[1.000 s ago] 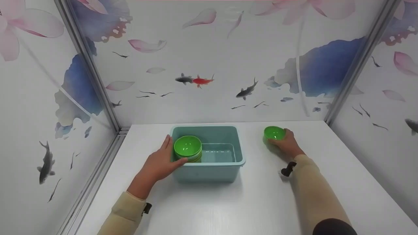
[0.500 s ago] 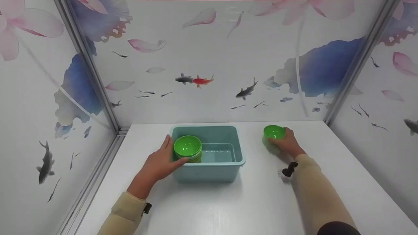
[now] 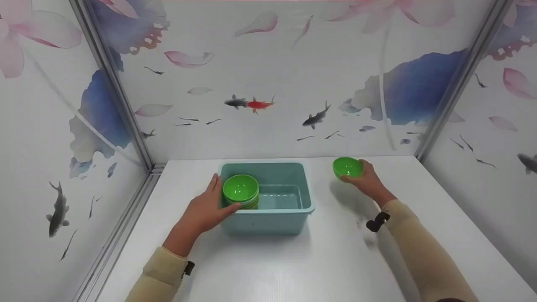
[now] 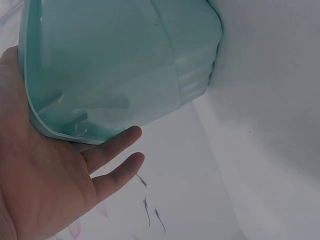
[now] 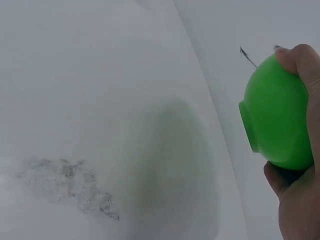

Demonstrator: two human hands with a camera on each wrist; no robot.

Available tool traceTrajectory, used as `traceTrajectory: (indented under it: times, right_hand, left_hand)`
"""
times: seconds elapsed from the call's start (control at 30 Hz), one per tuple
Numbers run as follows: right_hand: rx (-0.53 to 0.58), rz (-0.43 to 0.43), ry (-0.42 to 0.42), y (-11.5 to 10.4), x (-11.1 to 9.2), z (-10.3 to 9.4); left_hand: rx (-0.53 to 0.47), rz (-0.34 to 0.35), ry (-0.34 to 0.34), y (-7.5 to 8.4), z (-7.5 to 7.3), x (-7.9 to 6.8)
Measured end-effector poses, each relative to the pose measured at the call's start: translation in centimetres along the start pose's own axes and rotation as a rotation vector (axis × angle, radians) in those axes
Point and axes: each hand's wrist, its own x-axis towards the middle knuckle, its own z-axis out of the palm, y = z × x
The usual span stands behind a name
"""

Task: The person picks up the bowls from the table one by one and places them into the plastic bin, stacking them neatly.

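My right hand [image 3: 367, 180] pinches a green bowl [image 3: 347, 167] by its side, thumb near and fingers on the far side. In the right wrist view the bowl [image 5: 277, 112] is tilted, its foot facing left, and a soft shadow lies on the table apart from it. A pale teal plastic tub [image 3: 268, 222] stands at the middle of the table. My left hand [image 3: 207, 209] rests against its front left corner, thumb at the front rim, straight fingers along the left side. Inside the tub's left part sits a stack of several green bowls [image 3: 241, 188].
The white table [image 3: 268, 268] is enclosed by white wall panels [image 3: 268, 138] printed with fish and petals. Metal frame posts [image 3: 121, 92] stand at the corners. A grey smudge [image 5: 70, 182] marks the tabletop below my right hand.
My right hand has lifted the green bowl off the table and carried it slightly left, its shadow now apart from it. My left hand and the tub have stayed in place.
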Motion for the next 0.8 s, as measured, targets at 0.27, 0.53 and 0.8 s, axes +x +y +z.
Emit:
traceTrajectory:
  times: [0.27, 0.53, 0.8]
  right_hand:
    - [0.002, -0.050, 0.000, -2.3, -0.8, 0.1]
    - [0.005, -0.058, -0.027, -4.5, -2.7, -0.2]
    - [0.006, -0.076, -0.045, -6.3, -4.0, -0.2]
  left_hand:
    - [-0.003, -0.008, -0.005, 0.1, -0.2, 0.0]
    - [-0.003, -0.016, -0.011, 0.2, -0.2, -0.1]
    - [-0.009, -0.017, -0.013, 0.2, -0.1, 0.0]
